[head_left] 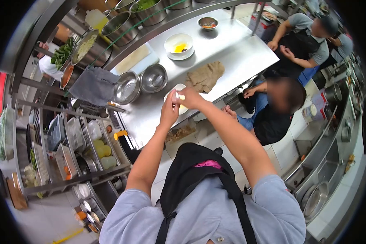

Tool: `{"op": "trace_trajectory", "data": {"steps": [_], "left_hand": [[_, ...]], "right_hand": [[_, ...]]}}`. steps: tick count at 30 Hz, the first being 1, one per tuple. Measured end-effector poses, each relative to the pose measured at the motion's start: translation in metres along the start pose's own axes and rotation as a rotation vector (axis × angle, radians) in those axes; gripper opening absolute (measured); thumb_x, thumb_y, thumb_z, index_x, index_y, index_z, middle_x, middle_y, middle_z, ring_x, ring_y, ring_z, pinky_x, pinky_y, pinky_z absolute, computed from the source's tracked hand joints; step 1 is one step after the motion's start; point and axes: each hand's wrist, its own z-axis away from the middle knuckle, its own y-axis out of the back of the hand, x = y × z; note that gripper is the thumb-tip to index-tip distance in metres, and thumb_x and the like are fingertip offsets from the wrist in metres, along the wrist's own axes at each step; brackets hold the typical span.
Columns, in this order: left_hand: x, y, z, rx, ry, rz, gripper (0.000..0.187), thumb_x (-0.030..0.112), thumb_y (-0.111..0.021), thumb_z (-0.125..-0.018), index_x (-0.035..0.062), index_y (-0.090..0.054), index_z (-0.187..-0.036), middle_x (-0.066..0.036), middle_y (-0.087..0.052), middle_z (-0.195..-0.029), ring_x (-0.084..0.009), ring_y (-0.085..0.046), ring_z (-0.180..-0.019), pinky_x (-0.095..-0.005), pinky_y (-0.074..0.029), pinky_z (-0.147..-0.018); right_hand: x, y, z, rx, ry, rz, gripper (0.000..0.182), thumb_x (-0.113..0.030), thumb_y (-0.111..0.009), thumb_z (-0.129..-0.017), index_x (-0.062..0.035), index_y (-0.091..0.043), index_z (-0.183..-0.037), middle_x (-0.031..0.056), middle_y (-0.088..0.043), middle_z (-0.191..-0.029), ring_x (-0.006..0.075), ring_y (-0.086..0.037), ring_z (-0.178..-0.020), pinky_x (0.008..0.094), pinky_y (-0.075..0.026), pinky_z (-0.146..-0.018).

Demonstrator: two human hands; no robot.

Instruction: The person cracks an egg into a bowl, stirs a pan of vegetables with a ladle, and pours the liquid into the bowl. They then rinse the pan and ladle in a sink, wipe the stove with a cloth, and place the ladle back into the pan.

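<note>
My left hand [169, 109] and my right hand [190, 98] meet over a white dish [178, 87] at the near edge of the steel table [227, 44]. Fingers of both hands are closed around a small white-and-yellow thing [181, 97], too small to identify surely. My hands hide much of the dish, which has something pale yellow in it. Just beyond my right hand lies a crumpled brown cloth [206, 76]. Farther back stands a white bowl [171, 41] with yellow liquid and a dark spot inside.
Two steel bowls [153, 78] and a grey cloth [94, 86] are left of my hands. A small steel bowl [208, 24] sits farther back. Overhead, a shelf [166, 19] carries food pots. A person in black [274, 114] sits close on my right; another [305, 36] stands beyond.
</note>
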Motion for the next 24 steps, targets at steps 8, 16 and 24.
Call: {"op": "trace_trajectory", "data": {"steps": [8,16,24], "left_hand": [[-0.042,0.074,0.029,0.167,-0.261,0.139,0.05,0.005,-0.064,-0.092,0.0023,-0.046,-0.139,-0.019,-0.056,-0.134,-0.0321,-0.054,-0.124,-0.0377,-0.043,-0.104],[-0.164,0.332,0.159,0.395,0.026,0.129,0.061,0.015,-0.054,-0.101,0.0021,-0.019,-0.15,-0.02,-0.052,-0.127,-0.0263,-0.059,-0.108,-0.0365,-0.052,-0.085],[-0.404,0.256,0.179,-0.977,-0.084,-0.803,0.069,0.024,-0.062,-0.09,0.0002,-0.032,-0.148,-0.03,-0.053,-0.135,-0.0427,-0.055,-0.122,-0.045,-0.041,-0.107]], "right_hand": [[0.0,-0.072,0.18,0.682,-0.378,-0.163,0.055,-0.042,-0.065,-0.093,-0.002,-0.059,-0.131,0.0198,-0.063,-0.115,0.0316,-0.061,-0.109,0.0358,-0.047,-0.096],[-0.018,-0.371,0.503,1.089,-1.585,-0.639,0.018,-0.022,-0.064,-0.09,-0.0047,-0.066,-0.09,0.0032,-0.057,-0.069,0.0135,-0.047,-0.047,0.0308,-0.037,-0.04],[-0.127,-0.565,0.486,0.695,-1.549,-0.544,0.036,-0.031,-0.063,-0.082,-0.0015,-0.07,-0.102,0.0159,-0.068,-0.078,0.0257,-0.064,-0.059,0.041,-0.056,-0.057]]}}
